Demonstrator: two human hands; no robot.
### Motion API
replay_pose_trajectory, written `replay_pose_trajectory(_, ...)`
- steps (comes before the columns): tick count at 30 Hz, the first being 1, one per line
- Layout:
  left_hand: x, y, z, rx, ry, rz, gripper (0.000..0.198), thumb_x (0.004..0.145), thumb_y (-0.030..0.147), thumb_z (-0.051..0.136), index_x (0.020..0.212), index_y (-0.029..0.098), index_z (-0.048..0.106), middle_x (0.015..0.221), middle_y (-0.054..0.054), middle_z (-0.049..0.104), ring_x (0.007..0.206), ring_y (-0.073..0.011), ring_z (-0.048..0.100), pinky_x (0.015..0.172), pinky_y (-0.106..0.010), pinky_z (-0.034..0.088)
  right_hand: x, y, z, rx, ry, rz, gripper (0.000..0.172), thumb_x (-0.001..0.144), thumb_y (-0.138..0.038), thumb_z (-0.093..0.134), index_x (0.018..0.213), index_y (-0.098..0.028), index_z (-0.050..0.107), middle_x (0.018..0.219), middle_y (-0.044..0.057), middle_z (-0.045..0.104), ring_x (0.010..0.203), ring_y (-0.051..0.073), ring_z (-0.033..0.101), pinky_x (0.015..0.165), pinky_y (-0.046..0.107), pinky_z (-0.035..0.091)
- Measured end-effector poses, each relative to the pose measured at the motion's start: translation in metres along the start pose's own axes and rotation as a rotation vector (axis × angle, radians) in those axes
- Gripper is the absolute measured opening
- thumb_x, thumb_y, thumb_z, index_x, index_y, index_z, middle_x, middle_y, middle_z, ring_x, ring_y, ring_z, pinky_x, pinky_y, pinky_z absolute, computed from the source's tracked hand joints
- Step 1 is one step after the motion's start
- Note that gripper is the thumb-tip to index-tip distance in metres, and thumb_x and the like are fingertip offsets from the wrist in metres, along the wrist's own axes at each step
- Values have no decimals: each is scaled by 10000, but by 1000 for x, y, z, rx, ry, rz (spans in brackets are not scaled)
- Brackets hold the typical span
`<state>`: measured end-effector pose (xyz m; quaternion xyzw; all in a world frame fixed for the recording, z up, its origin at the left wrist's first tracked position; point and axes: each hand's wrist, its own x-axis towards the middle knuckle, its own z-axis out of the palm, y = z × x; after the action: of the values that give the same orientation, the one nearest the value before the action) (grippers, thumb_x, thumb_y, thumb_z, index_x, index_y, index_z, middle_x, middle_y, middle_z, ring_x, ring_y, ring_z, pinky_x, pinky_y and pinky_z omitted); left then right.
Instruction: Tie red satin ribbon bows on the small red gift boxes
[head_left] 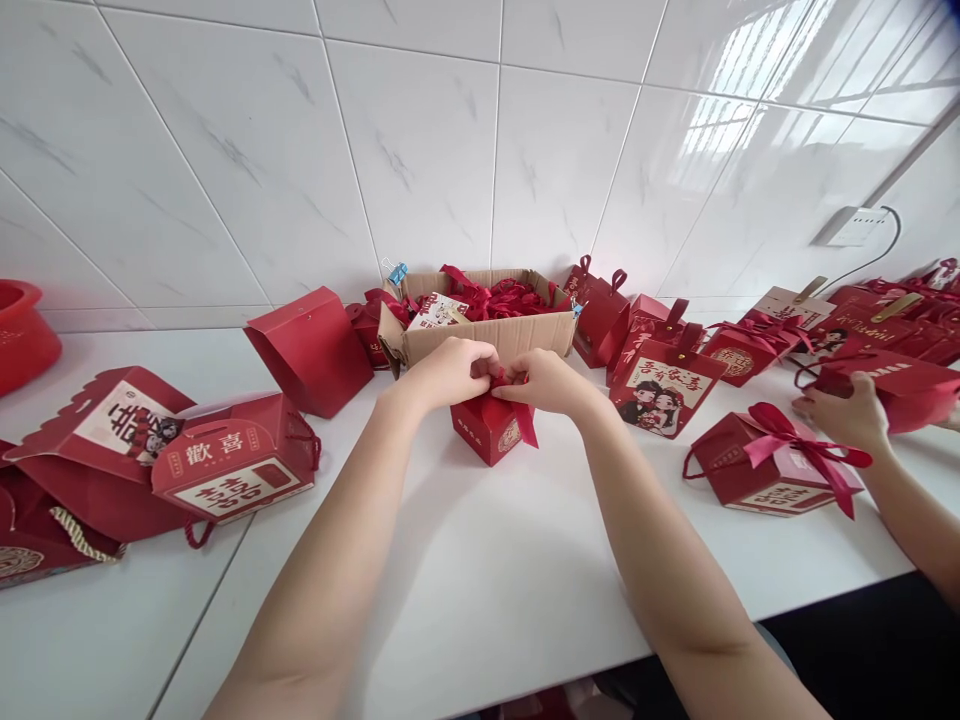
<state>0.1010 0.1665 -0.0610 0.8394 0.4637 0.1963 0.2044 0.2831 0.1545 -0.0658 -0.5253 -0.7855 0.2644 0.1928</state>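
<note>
Now | left hand point(461, 372), right hand point(547, 380) | satiny ribbon point(528, 426) pinched | cubic red box point(480, 434)

On the table point(480, 590) we have a gift box point(489, 428) before us, a carton point(491, 338) of ribbons point(517, 298) just behind it and the wall point(420, 150) at the back. To our left we see a cluster of boxes point(236, 465), with a basin point(26, 335) behind; to our right, more boxes point(664, 385) stand near the wall.

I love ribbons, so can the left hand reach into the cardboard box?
Probably yes: the cardboard box stands open just behind the left hand, nothing seen between. But that hand is busy atop the small red box.
</note>
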Motion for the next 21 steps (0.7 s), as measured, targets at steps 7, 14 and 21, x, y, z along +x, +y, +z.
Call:
replay_pose_trajectory(7,1,-3,1,37,11,46,187,755,183,496,863,197,648,886,-25,663,757,-166,608,636,-272,473,1,9,-5,115,49,-6,271,851,-425,538,746,-181,590,683,0,576,577,105,461,490,234,329)
replay_pose_trajectory(14,2,-8,2,-77,-8,35,179,809,205,498,961,220,591,961,-19,680,867,-180,639,704,-283,510,14,22,7,15,129,-162,218,844,-194,516,937,-205,713,784,18,626,655,114,507,584,234,394)
replay_pose_trajectory(21,2,-8,1,-24,15,22,176,785,190,508,949,229,558,932,-10,668,848,-184,630,703,-294,505,13,27,4,51,187,-131,93,817,-211,569,825,-183,657,864,41,657,705,130,574,578,234,427)
